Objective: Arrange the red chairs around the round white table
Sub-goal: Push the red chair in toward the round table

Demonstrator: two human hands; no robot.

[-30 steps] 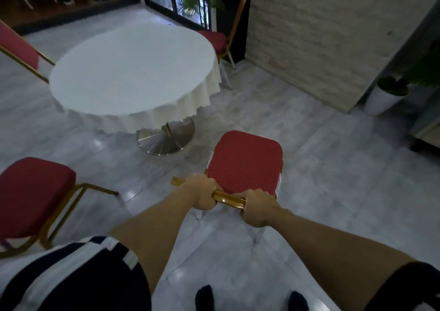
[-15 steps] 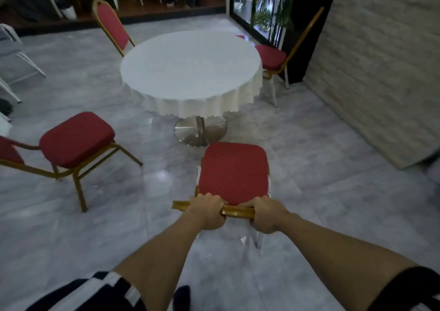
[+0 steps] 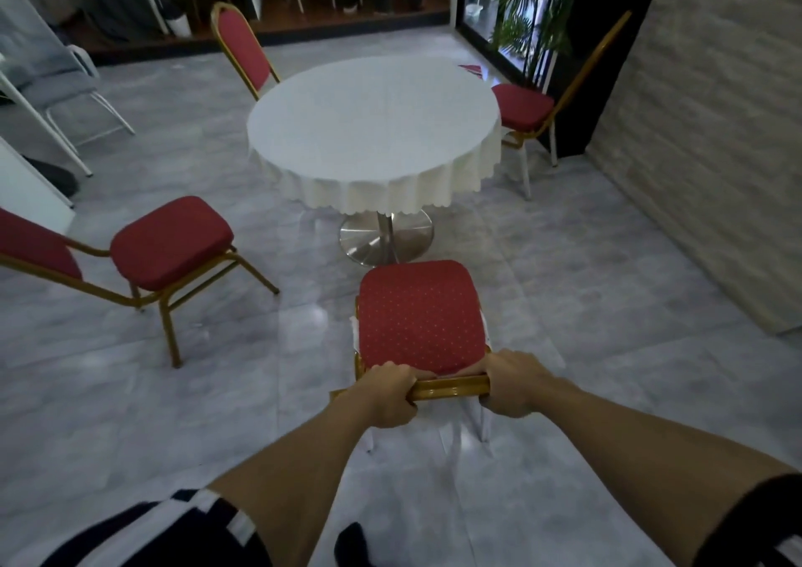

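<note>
A: Gripping the near chair [image 3: 420, 314] by its gold top rail [image 3: 449, 388]. Our left hand [image 3: 384, 395] is wrapped over the rail's left end, our right hand [image 3: 512, 382] over the right end, both clamped tight with bare rail between them.

B: Where's the seat relative to us?

A: Just ahead of our hands, seat facing the tabletop [image 3: 373, 123], close to its steel pedestal base [image 3: 386, 236] but not tucked under the cloth.

B: Other chairs?

A: One ahead and left of our left hand [image 3: 169, 243], angled, well apart from the tabletop. One on the far left side [image 3: 243, 50], backrest just beside the edge. One far right of our right hand [image 3: 523, 104], seat near the cloth hem. We can't tell whether our chair's legs touch the floor [image 3: 586, 262].
</note>
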